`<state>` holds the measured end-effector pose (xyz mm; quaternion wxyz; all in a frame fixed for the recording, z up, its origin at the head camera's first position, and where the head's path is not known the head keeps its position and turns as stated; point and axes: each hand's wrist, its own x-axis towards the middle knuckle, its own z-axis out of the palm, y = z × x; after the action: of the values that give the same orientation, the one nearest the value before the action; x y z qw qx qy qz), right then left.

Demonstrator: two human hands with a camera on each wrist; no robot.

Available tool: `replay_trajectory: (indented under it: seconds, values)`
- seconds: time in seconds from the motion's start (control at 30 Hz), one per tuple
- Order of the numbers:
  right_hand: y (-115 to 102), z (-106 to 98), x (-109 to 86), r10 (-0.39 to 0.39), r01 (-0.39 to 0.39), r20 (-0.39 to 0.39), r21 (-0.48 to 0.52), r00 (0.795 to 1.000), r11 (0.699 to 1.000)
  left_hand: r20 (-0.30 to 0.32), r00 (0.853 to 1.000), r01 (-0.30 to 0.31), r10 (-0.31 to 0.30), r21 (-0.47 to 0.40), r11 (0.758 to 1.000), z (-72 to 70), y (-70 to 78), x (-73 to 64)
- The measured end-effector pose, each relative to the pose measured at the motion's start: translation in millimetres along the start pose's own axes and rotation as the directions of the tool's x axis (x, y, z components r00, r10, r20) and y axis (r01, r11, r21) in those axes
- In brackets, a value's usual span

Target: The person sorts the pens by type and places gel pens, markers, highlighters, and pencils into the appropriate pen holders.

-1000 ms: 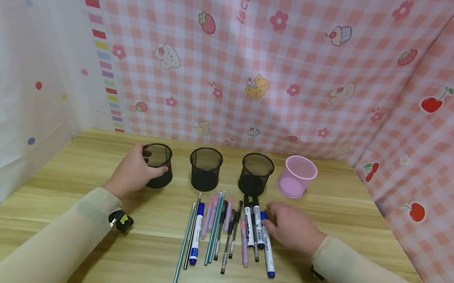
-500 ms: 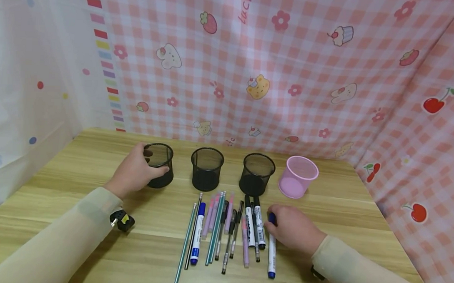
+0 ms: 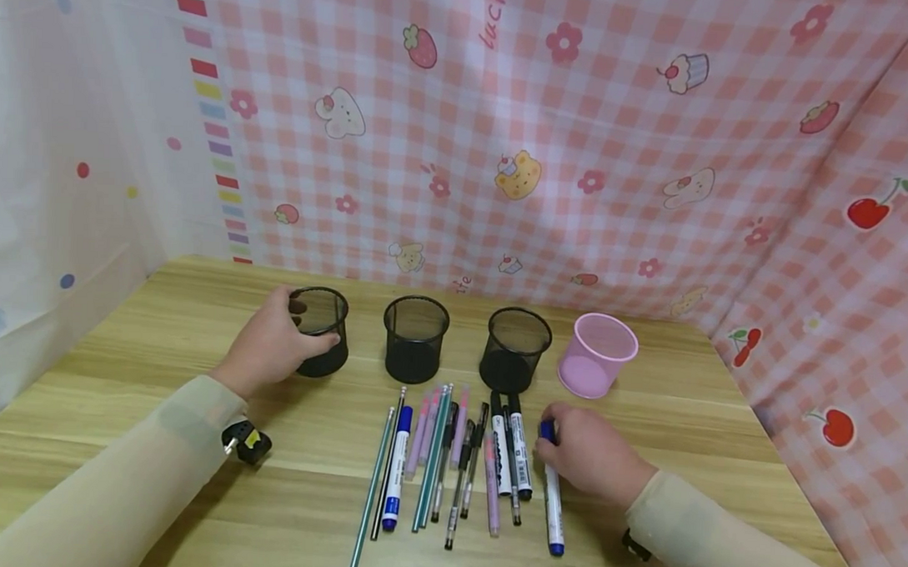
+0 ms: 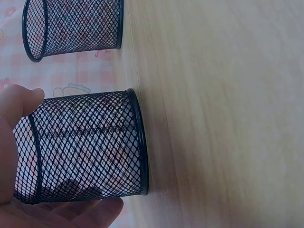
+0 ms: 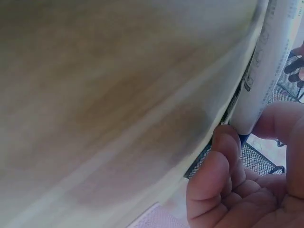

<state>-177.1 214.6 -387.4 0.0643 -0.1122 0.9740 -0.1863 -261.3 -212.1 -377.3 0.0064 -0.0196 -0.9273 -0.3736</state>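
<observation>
At the left of the row, my left hand [image 3: 267, 344] grips a black mesh pen cup [image 3: 327, 361] by its side, with the thumb across the front. The left wrist view shows the same cup [image 4: 90, 147] standing on the table between thumb and fingers. My right hand [image 3: 594, 451] pinches a white marker with blue ends [image 3: 555, 508] near its capped far end. From the right wrist, thumb and fingertips close around the marker [image 5: 263, 76]. It lies just right of two black-capped markers [image 3: 520, 453]. Whether it is lifted off the wood, I cannot tell.
Two more black mesh cups [image 3: 412, 361] [image 3: 509, 370] and a pink mesh cup [image 3: 590, 372] stand in the row. Before them lie pencils [image 3: 372, 489], another blue-capped marker [image 3: 397, 473], pink pens [image 3: 491, 493] and black pens [image 3: 458, 492]. A checked cloth [image 3: 459, 150] hangs behind the table.
My right hand has taken hold of the blue-capped marker and drawn it rightward, away from the black-capped markers. My left hand keeps its grip on the cup.
</observation>
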Motion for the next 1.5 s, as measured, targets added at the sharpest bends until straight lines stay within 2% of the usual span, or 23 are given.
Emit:
replay_trajectory:
  seconds: [0.23,0.53,0.7,0.87,0.97,1.07,1.2,1.5]
  values:
    - [-3,-7,-0.9,-0.005,0.009,-0.041,0.104,0.999,0.994,-0.004,1.0,-0.002,0.002,0.004,1.0,0.7,-0.8,0.5]
    - [-13,-19,0.9,-0.016,0.045,-0.153,0.19,0.988,0.981,-0.01,1.0,-0.005,0.005,0.007,1.0,1.2,-1.2,0.6]
    - [-16,-23,2.8,-0.069,0.12,-0.252,0.192,0.965,0.974,-0.01,1.0,-0.005,0.005,0.007,1.0,1.3,-1.0,0.7]
    - [-21,-27,5.7,-0.092,0.181,-0.34,0.24,0.936,0.954,-0.01,1.0,-0.004,0.004,0.004,1.0,1.0,0.0,-0.4]
    - [-27,-30,6.6,-0.088,0.198,-0.373,0.268,0.924,0.943,-0.012,1.0,-0.002,0.003,0.006,1.0,1.0,0.7,-0.9]
    - [-34,-32,7.3,-0.073,0.203,-0.383,0.309,0.921,0.929,-0.014,1.0,-0.002,0.002,0.006,1.0,1.3,0.6,-1.0]
    - [-43,-34,9.7,-0.067,0.226,-0.407,0.357,0.911,0.906,-0.016,1.0,-0.003,0.003,0.003,1.0,1.8,0.1,-0.8]
    - [-59,-35,20.9,-0.099,0.347,-0.501,0.433,0.86,0.832,-0.02,1.0,-0.005,0.005,0.003,1.0,1.9,-0.1,-0.4]
